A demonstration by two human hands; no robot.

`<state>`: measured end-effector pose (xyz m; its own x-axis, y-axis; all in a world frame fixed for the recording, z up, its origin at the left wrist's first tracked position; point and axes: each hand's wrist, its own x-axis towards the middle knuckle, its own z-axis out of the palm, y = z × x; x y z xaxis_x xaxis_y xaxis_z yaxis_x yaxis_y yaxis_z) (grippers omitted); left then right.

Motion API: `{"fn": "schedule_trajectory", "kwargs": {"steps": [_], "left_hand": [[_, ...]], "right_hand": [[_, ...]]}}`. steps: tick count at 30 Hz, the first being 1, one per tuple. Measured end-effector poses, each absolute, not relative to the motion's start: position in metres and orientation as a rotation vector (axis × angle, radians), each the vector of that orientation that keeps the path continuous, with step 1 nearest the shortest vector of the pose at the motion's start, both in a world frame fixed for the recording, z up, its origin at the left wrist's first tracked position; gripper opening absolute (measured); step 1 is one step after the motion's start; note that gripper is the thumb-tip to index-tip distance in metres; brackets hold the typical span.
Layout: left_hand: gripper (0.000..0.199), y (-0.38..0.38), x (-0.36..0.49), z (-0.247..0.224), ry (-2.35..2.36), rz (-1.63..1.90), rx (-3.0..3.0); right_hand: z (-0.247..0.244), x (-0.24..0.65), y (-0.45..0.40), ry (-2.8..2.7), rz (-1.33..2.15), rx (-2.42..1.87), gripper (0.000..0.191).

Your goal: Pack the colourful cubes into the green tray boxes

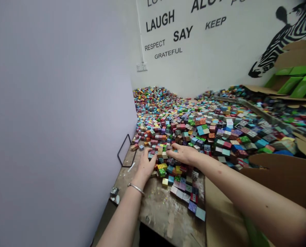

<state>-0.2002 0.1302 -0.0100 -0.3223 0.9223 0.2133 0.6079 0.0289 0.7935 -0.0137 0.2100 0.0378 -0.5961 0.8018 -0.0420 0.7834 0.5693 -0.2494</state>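
Blocks (pixel 168 161), small painted cubes in many colours, lie under your fingers (pixel 150 156) at the near edge of a huge heap, just below the middle of the frame. Your left hand (pixel 147 164) rests palm down on them, fingers loosely spread; whether it grips one cannot be told. Your right hand (pixel 183 154) lies just beside it, fingers curled over the cubes at the tips, any hold hidden. A silver bangle (pixel 136 188) circles your left wrist. The stained tabletop (pixel 160 212) shows bare at the lower centre. Cardboard (pixel 276 178) fills the lower right, green boxes (pixel 296 84) the upper right, a lettered wall (pixel 194 51) the top.
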Motion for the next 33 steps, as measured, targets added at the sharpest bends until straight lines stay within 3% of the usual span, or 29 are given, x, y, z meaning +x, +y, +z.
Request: {"fn": "schedule_trajectory", "kwargs": {"steps": [11, 16, 21, 28, 33], "left_hand": [[0.044, 0.07, -0.206, -0.008, 1.933, 1.119, 1.556], [0.059, 0.028, -0.196, -0.021, 2.189, 1.086, 1.537], [0.034, 0.016, -0.176, -0.029, 2.357, 1.001, 1.62], [0.015, 0.034, -0.165, -0.029, 2.373, 0.976, 1.794], [0.009, 0.018, -0.162, -0.021, 2.242, 1.079, 1.899]], "right_hand": [[0.052, 0.023, 0.174, -2.526, 0.397, -1.506, 0.061], [0.049, 0.056, 0.133, -2.498, 0.29, -1.309, 0.06], [0.037, 0.091, 0.064, -2.397, 0.422, -1.049, 0.048], [0.019, 0.116, -0.002, -2.358, 0.521, -0.939, 0.029], [0.005, 0.131, -0.015, -2.335, 0.616, -0.971, 0.026]]}}
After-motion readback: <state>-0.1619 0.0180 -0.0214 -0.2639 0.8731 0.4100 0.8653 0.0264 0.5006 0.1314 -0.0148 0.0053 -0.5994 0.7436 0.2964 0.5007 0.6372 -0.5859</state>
